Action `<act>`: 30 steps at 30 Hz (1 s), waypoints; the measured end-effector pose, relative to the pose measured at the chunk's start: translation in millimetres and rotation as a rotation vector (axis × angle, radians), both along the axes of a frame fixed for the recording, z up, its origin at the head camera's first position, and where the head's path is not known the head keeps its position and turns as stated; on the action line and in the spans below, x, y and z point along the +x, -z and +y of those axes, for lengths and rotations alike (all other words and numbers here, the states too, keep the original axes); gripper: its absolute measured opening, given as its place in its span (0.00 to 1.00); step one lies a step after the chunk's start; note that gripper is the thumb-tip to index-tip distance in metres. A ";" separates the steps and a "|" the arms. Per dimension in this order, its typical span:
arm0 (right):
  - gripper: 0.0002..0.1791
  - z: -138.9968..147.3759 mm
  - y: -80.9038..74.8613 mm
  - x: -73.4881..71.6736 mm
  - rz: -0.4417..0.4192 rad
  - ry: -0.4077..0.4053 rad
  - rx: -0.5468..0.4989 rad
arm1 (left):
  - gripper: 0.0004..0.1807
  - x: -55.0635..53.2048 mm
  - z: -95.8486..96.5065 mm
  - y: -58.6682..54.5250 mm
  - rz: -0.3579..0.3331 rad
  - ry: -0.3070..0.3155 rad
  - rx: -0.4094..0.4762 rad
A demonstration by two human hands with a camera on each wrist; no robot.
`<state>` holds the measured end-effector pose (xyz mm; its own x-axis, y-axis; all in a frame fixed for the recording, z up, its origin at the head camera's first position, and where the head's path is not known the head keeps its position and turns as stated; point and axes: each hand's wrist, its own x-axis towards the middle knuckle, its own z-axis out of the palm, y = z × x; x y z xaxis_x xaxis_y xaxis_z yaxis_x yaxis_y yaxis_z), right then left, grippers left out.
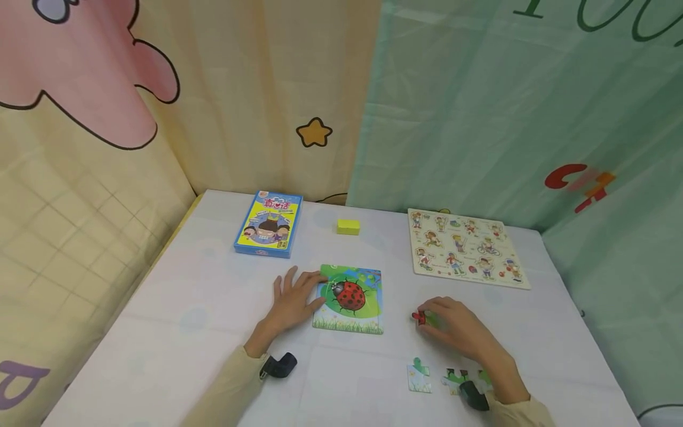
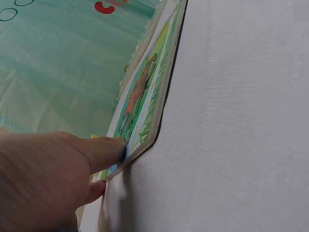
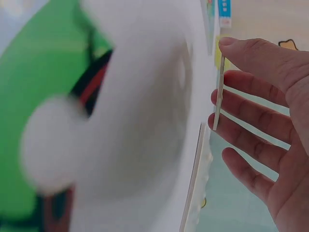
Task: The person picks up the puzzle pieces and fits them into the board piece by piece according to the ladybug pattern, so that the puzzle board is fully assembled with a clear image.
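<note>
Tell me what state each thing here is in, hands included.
Left hand: fingers touching the ladybug picture's edge
Right hand: fingers pinching the held piece
Held piece: gripped, partly covered
Ladybug picture: flat, looks whole
Leftmost loose piece: flat, unjoined
Other loose pieces: partly hidden
Blue box: flat, looks closed
Yellow block: untouched
Figure board: flat, figures face up

From the near side of the table (image 1: pixel 341 385), the head camera faces forward and down, taking in both far corners and the green curtain (image 1: pixel 469 118). Turned sideways and low to the surface, the left wrist camera peers close past the left hand (image 1: pixel 292 302), along the puzzle (image 1: pixel 349 298), toward that curtain. The right wrist camera, also sideways, looks past the right hand (image 1: pixel 463 329) toward the far edge. Head and left wrist views share the puzzle; head and right, the board (image 1: pixel 469 248).
</note>
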<state>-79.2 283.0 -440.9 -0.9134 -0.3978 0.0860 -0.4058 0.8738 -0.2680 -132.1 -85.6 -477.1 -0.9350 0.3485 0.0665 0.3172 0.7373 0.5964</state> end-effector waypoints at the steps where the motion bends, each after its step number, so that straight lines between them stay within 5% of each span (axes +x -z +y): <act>1: 0.18 -3.1 -0.3 -1.4 0.007 -0.012 -0.003 | 0.24 0.0 0.0 0.1 0.002 -0.001 -0.002; 19: 0.16 -56.5 -7.3 -28.4 0.054 -0.149 -0.002 | 0.24 0.9 -0.3 -0.6 -0.007 -0.006 -0.009; 30: 0.16 -93.9 -6.9 -45.7 -0.006 -0.114 0.037 | 0.24 0.7 0.4 -4.9 -0.013 -0.005 0.001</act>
<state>-124.9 189.1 -434.1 -0.8627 -0.5016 0.0637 -0.5012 0.8316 -0.2392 -131.4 -85.2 -472.2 -0.9373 0.3442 0.0549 0.3063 0.7383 0.6010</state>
